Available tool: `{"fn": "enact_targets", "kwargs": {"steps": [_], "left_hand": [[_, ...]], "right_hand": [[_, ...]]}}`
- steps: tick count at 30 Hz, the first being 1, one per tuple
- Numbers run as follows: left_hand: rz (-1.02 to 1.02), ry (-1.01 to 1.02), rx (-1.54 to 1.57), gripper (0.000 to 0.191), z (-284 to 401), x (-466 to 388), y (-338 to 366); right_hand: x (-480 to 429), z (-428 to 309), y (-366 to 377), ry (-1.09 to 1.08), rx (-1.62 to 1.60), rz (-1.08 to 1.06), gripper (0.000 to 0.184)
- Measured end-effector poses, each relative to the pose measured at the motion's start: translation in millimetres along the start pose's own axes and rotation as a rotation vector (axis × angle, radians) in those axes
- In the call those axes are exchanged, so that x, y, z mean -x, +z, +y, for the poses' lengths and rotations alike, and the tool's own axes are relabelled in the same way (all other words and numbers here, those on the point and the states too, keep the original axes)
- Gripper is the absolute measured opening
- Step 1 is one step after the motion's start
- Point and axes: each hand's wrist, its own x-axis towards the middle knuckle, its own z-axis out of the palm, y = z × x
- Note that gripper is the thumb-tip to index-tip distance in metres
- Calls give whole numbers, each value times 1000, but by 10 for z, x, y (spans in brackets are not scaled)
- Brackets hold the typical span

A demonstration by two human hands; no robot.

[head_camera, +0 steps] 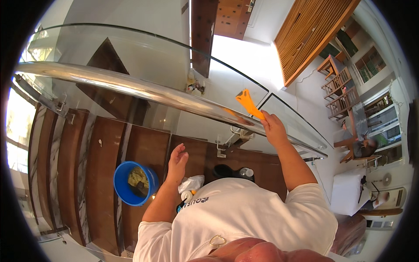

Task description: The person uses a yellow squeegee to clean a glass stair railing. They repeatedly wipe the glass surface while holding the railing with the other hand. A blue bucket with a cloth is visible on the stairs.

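Note:
My right hand (274,127) grips the handle of an orange plastic scraper (247,104), held up over the right part of a shiny metal handrail (140,88). The scraper's wide head points up and to the left, in front of a glass balustrade panel (157,49). My left hand (177,162) is raised below the rail with its fingers partly curled and nothing visible in it. To its lower left, a blue bucket (118,178) stands on the brown stairs, with a yellowish cloth (138,177) and something dark inside.
Brown steps (101,157) descend or rise at the left; which, I cannot tell. Beside me lie a clear plastic bag (192,182), a white roll (186,196) and a dark object (226,171). Bottles (195,87) stand beyond the glass. Wooden chairs (340,93) and two people are far right.

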Motion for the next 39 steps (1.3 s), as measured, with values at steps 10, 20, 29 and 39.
{"fn": "enact_targets", "kwargs": {"steps": [10, 20, 29, 39], "left_hand": [[9, 92, -64, 45, 14, -11, 33], [112, 103, -45, 44, 52, 104, -111], [161, 198, -87, 42, 94, 223, -247], [280, 115, -73, 42, 89, 573, -482]], "right_hand": [[-191, -237, 2, -19, -11, 38, 32], [-371, -441, -173, -88, 4, 87, 32], [-721, -896, 144, -125, 32, 62, 31], [-417, -624, -119, -38, 52, 78, 31]]}}
